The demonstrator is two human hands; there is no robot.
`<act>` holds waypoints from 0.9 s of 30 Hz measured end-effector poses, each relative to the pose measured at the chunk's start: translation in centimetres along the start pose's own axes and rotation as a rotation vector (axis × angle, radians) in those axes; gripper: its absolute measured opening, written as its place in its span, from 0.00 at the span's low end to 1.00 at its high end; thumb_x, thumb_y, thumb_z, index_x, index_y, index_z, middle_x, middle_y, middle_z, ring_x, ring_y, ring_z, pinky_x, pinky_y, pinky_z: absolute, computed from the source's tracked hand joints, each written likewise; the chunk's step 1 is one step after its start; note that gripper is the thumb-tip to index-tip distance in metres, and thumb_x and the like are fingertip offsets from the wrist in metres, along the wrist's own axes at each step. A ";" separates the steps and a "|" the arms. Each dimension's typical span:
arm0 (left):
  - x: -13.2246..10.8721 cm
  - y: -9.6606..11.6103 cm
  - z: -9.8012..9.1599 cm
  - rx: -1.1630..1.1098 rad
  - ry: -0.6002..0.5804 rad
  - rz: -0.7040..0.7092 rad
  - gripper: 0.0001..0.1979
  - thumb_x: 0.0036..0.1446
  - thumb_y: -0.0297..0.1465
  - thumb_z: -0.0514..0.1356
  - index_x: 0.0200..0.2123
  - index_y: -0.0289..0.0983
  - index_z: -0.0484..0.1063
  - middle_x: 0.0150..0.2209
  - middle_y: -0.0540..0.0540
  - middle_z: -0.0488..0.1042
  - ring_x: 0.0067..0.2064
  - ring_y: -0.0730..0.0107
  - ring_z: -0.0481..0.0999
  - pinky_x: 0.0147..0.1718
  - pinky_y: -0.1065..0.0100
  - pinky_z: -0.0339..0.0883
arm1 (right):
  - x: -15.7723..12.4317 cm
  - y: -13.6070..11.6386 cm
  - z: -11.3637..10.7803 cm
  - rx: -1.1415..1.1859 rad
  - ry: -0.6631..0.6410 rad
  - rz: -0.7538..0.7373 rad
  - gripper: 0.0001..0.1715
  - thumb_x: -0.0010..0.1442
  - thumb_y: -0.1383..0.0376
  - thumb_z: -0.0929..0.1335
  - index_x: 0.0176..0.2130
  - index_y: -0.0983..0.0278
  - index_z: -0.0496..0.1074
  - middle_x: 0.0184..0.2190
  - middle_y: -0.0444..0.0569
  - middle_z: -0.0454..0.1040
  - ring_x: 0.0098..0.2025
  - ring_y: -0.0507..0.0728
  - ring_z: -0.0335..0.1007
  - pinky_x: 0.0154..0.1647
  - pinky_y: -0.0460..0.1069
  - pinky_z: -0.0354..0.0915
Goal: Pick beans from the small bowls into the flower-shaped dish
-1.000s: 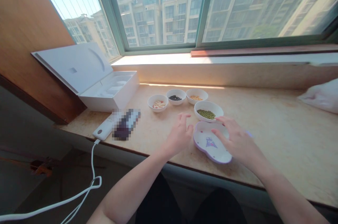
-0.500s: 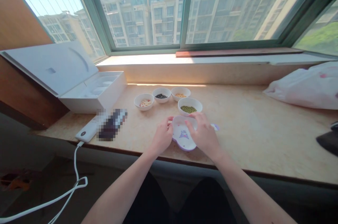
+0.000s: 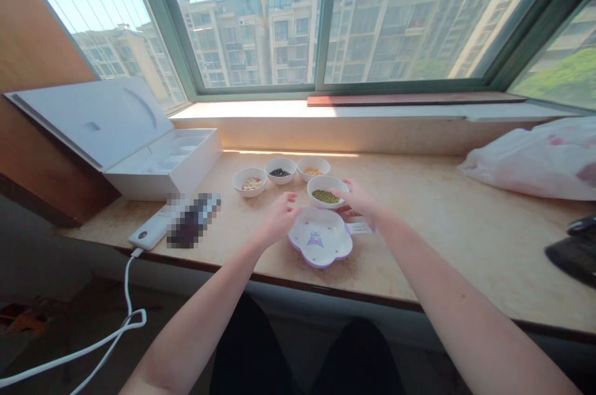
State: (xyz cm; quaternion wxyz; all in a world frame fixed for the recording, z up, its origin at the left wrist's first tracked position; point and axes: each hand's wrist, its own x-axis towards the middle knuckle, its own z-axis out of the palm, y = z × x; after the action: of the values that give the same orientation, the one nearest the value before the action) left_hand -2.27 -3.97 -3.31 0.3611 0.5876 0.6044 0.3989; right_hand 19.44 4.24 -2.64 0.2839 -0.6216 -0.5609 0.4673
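A flower-shaped white dish (image 3: 323, 238) with a purple rim and a small cartoon print lies near the counter's front edge. Just behind it is a white bowl of green beans (image 3: 326, 197). My right hand (image 3: 356, 199) is at that bowl's right side, fingers spread; whether they touch the rim is unclear. Over the dish's upper left edge my left hand (image 3: 280, 216) hovers with fingers apart, holding nothing. Farther back stand a bowl of pale, reddish pieces (image 3: 252, 184), a bowl of black beans (image 3: 280, 172) and a bowl of yellow grains (image 3: 313, 170).
On the left are an open white box (image 3: 161, 162), a white power bank (image 3: 148, 235) with a cable, and a blurred dark object (image 3: 193, 221). A white tag (image 3: 360, 228) lies right of the dish. At the right sit a plastic bag (image 3: 535, 159) and a black object (image 3: 575, 255).
Both hands have come off the flower-shaped dish. My right hand has moved up to the green bean bowl, and my left hand has moved slightly up and left.
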 end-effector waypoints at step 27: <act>3.6 -2.5 -5.3 0.976 0.375 0.339 0.19 0.64 0.27 0.54 0.57 0.35 0.70 0.58 0.35 0.72 0.59 0.49 0.71 0.58 0.50 0.64 | -0.6 7.8 -16.6 0.123 0.372 0.164 0.25 0.58 0.74 0.63 0.55 0.65 0.70 0.42 0.56 0.79 0.27 0.52 0.73 0.25 0.45 0.70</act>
State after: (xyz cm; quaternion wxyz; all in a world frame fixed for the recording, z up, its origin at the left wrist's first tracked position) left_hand -8.31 -0.66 -3.21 -0.1367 0.6948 0.6701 0.2227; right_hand 37.77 4.91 -2.63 0.3811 -0.7223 -0.4165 0.3995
